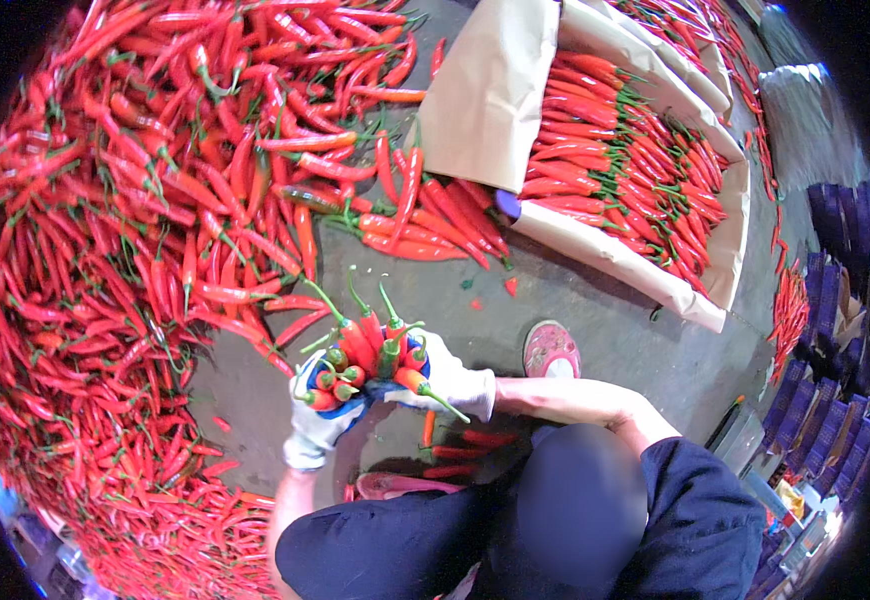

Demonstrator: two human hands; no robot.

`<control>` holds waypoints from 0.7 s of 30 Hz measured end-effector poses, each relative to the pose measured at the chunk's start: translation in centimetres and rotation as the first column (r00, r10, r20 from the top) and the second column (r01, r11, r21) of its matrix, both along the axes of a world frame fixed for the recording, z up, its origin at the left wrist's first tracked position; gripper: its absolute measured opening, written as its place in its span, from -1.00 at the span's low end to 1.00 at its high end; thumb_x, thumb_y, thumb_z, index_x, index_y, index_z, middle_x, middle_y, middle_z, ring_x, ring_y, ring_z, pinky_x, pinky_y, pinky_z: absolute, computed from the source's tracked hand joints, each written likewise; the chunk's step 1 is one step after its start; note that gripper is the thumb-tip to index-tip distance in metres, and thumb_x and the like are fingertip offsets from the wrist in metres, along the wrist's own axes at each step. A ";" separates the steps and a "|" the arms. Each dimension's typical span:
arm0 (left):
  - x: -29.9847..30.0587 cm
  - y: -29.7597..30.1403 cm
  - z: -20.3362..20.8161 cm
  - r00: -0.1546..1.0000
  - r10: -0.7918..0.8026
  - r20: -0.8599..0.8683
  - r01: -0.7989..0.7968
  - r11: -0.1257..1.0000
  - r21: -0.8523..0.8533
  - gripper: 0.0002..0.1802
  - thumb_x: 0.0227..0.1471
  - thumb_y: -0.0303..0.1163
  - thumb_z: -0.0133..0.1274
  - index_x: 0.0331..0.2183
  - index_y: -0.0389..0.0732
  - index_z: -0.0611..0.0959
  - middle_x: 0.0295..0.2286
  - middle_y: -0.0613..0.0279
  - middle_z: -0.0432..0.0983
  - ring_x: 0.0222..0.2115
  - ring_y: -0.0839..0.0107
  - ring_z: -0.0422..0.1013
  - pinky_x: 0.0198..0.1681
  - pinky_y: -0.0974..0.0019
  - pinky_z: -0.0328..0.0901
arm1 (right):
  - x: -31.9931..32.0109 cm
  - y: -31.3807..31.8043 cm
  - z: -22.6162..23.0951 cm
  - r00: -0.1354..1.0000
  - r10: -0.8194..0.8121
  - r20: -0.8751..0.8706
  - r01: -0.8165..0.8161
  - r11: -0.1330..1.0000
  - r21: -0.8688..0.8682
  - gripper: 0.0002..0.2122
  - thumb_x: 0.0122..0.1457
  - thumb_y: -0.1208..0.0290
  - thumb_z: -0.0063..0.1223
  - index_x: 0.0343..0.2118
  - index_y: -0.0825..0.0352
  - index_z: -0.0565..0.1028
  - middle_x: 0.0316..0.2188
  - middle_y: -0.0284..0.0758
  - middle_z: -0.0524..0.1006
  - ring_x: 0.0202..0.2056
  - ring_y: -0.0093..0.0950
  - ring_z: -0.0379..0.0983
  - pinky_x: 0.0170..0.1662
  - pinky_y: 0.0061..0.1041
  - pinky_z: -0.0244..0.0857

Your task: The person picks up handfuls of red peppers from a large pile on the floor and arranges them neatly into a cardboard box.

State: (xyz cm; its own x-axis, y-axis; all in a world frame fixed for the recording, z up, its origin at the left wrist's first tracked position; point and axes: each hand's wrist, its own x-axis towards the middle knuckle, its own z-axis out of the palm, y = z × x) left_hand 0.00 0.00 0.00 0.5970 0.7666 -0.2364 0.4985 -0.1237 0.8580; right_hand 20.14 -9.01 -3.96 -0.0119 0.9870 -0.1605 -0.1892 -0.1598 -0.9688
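Both my hands wear white gloves with blue palms and meet in the middle of the view. My left hand (310, 430) is closed around a bunch of red chili peppers (359, 346), their green stems turned up. From the other side, my right hand (452, 378) closes on the same bunch. The fingers are partly hidden by the peppers, so which pepper sits in which hand is hard to separate. Just ahead on the floor lies a small group of loose chili peppers (415, 240).
A large heap of red chili peppers (85, 210) spreads over the left side. At the upper right stands a box lined with brown paper (620, 262), holding chilies in rows. Purple boxes (820, 420) are stacked at the far right. My pink shoe (552, 347) rests on the grey floor (255, 385).
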 end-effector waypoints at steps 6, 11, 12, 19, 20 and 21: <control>11.6 7.1 8.4 0.912 -0.397 -0.101 0.402 0.915 0.041 -0.33 -0.40 -0.20 0.39 -0.17 -0.28 0.57 -0.29 0.02 0.54 -0.28 0.03 0.48 -0.16 0.14 0.37 | 7.1 1.0 9.7 0.926 -0.316 -0.206 0.276 0.940 -0.201 -0.56 -0.02 0.36 0.32 -0.06 0.32 0.43 -0.17 -0.33 0.52 -0.16 -0.49 0.43 -0.03 -0.42 0.31; 25.7 8.8 14.2 0.782 -0.596 -0.183 0.594 0.801 -0.074 -0.51 -0.29 -0.36 0.29 -0.21 -0.23 0.59 -0.45 0.14 0.53 -0.46 0.45 0.46 -0.29 0.32 0.38 | 12.8 0.1 11.3 0.769 -0.612 -0.187 0.560 0.785 -0.265 -0.75 0.12 0.43 0.17 -0.14 0.36 0.49 -0.26 -0.36 0.57 -0.23 -0.54 0.49 -0.15 -0.51 0.38; 28.3 8.9 13.7 0.715 -0.661 -0.227 0.669 0.741 -0.052 -0.59 -0.28 -0.38 0.26 -0.27 -0.26 0.59 -0.51 0.17 0.53 -0.53 0.50 0.43 -0.40 0.34 0.36 | 13.6 -0.7 10.5 0.617 -0.715 -0.329 0.623 0.699 -0.352 -0.75 0.13 0.46 0.10 -0.12 0.37 0.48 -0.24 -0.33 0.56 -0.21 -0.51 0.49 -0.12 -0.45 0.37; 39.0 10.3 9.2 0.399 -0.916 -0.051 0.914 0.401 -0.059 -0.60 -0.32 -0.19 0.27 -0.42 -0.26 0.61 -0.43 -0.04 0.50 -0.34 0.00 0.41 -0.26 0.11 0.29 | 19.2 -2.6 9.2 0.109 -0.773 -0.625 0.543 0.573 -0.614 -0.79 0.19 0.46 0.03 -0.12 0.35 0.47 -0.18 -0.32 0.50 -0.17 -0.47 0.47 -0.04 -0.45 0.36; 39.7 10.7 8.5 0.342 -0.938 -0.059 0.939 0.343 -0.007 -0.60 -0.33 -0.18 0.27 -0.44 -0.27 0.61 -0.39 -0.05 0.47 -0.30 -0.02 0.39 -0.24 0.10 0.28 | 19.1 -2.5 9.1 0.078 -0.745 -0.662 0.563 0.581 -0.588 -0.77 0.21 0.43 0.01 -0.09 0.34 0.45 -0.13 -0.29 0.50 -0.09 -0.43 0.44 0.05 -0.38 0.30; 40.7 10.3 8.2 0.338 -0.940 -0.041 0.941 0.339 -0.011 -0.60 -0.34 -0.22 0.27 -0.42 -0.29 0.61 -0.44 0.00 0.50 -0.37 0.11 0.39 -0.27 0.16 0.30 | 19.4 -2.6 8.9 0.050 -0.724 -0.688 0.595 0.575 -0.562 -0.75 0.23 0.40 -0.01 -0.06 0.34 0.44 -0.08 -0.26 0.49 0.00 -0.40 0.40 0.15 -0.30 0.24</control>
State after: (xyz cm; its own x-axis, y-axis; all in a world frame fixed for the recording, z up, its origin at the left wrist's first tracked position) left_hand 40.73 10.31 8.21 0.9174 -0.2929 -0.2695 0.0735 -0.5407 0.8380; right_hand 39.56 -11.62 4.89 0.4583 0.6370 -0.6199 -0.8815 0.4149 -0.2254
